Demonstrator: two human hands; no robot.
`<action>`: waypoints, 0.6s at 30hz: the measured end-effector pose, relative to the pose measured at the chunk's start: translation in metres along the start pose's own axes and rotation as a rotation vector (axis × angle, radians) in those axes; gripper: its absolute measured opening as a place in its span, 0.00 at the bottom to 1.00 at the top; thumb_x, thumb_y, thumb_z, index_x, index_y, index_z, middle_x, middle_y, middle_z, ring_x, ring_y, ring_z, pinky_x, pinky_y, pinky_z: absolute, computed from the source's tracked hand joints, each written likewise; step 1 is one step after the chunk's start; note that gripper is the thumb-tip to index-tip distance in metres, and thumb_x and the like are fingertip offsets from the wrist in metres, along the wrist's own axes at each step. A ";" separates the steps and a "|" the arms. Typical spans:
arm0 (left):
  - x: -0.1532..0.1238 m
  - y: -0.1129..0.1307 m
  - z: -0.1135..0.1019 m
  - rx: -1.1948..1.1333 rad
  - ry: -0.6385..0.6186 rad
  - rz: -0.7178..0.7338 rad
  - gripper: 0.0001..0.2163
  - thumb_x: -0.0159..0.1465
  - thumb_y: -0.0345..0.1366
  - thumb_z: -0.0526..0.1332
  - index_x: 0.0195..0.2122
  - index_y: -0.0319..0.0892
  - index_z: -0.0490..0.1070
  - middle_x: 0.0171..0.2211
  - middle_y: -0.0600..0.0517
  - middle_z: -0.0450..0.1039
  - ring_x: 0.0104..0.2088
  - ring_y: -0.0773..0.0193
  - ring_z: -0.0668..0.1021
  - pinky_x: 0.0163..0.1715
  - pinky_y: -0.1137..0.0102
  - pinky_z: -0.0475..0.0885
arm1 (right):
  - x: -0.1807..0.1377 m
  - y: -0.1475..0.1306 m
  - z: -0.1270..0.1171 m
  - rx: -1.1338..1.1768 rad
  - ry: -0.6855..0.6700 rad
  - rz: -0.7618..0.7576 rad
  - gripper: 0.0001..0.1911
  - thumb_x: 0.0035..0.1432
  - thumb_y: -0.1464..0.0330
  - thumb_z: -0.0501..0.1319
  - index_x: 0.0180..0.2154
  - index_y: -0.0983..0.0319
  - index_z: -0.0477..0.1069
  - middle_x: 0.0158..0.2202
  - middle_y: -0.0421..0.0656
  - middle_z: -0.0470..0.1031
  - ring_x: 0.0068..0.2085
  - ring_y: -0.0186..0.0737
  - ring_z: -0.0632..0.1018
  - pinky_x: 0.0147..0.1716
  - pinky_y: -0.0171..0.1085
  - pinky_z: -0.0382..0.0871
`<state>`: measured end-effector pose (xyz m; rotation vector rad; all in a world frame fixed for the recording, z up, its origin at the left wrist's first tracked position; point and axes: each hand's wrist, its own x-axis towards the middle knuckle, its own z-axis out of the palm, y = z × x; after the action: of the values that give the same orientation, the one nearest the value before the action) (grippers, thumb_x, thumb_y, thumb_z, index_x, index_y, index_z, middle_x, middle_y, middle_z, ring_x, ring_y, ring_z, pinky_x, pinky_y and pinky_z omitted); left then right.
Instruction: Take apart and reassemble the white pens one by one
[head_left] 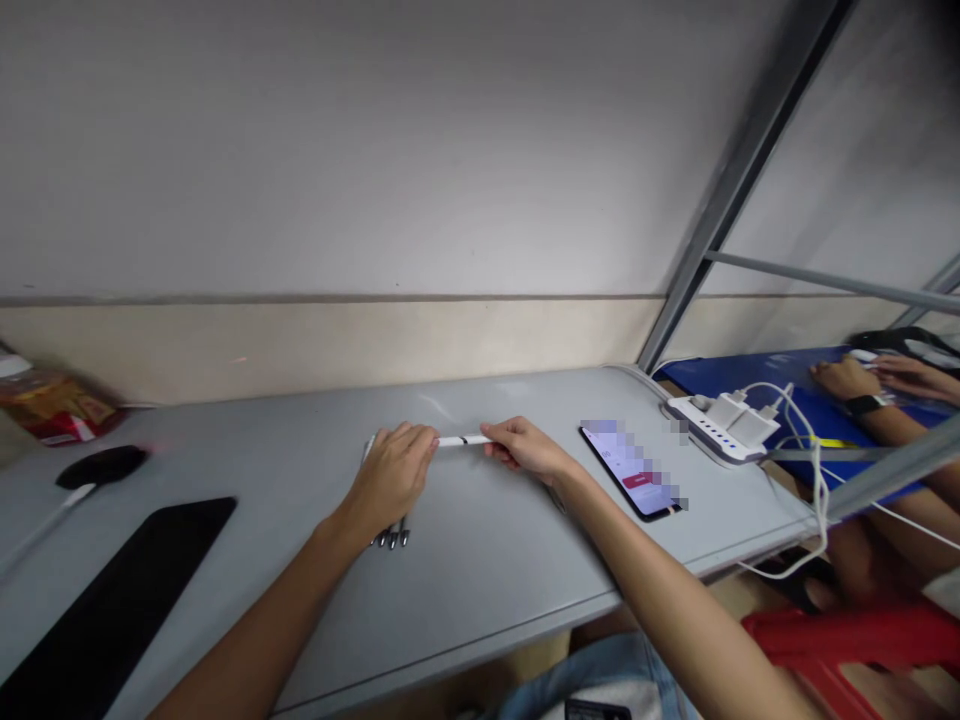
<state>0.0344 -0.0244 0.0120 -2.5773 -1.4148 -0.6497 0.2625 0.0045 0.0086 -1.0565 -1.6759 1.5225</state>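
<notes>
Head view: nearest us, pale blue denim (534,697) shows below the desk (487,550), with a small black item (598,710) on the lap at the bottom edge. Off to our right is a red stool (862,640). On the desk, a black slab (124,605) lies slantwise at the left, running out of view. A short row of dark metallic tips (393,541) pokes out from beneath our left hand (396,468); what they belong to is hidden.

Beyond them, just above the desk's middle, we hold a white pen (453,441) level, a dark band partway along it. Our left hand is closed around its left part, fingers over the top, and our right hand (521,446) pinches its right end between thumb and fingers. The hands are apart, with the pen bridging the gap.

Right of them lies a lit phone (628,470), partly blurred out. Further left we see a black pad (103,467) with a white cord (49,525). At the back right, a power strip (716,430) carries white chargers (739,418). A jar (56,405) stands at the far left. Past the grey frame (739,190), a co-worker's hands (847,380) are over a blue table (765,375). Behind everything rises the wall (375,150).
</notes>
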 end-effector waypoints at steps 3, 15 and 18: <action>0.000 -0.001 -0.001 -0.021 0.031 -0.052 0.11 0.65 0.29 0.46 0.29 0.43 0.64 0.27 0.52 0.70 0.31 0.61 0.70 0.35 0.66 0.61 | -0.003 -0.004 0.003 -0.100 -0.012 -0.115 0.24 0.62 0.51 0.53 0.25 0.63 0.67 0.19 0.35 0.56 0.21 0.30 0.57 0.22 0.33 0.50; 0.000 -0.010 0.004 -0.252 -0.006 -0.140 0.12 0.68 0.35 0.45 0.28 0.44 0.62 0.26 0.54 0.69 0.29 0.64 0.71 0.32 0.70 0.61 | -0.001 0.000 0.010 -0.472 0.244 -0.417 0.13 0.63 0.62 0.55 0.38 0.63 0.74 0.28 0.41 0.73 0.27 0.33 0.70 0.30 0.33 0.62; -0.001 -0.006 0.004 -0.205 -0.012 -0.136 0.14 0.69 0.38 0.44 0.29 0.44 0.63 0.26 0.54 0.68 0.29 0.64 0.70 0.33 0.69 0.61 | -0.001 0.000 0.010 -0.453 0.240 -0.415 0.12 0.63 0.63 0.55 0.34 0.64 0.73 0.29 0.41 0.73 0.30 0.33 0.71 0.30 0.32 0.62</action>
<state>0.0301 -0.0202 0.0074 -2.6562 -1.6172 -0.8419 0.2544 -0.0015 0.0078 -0.9809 -1.9584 0.7416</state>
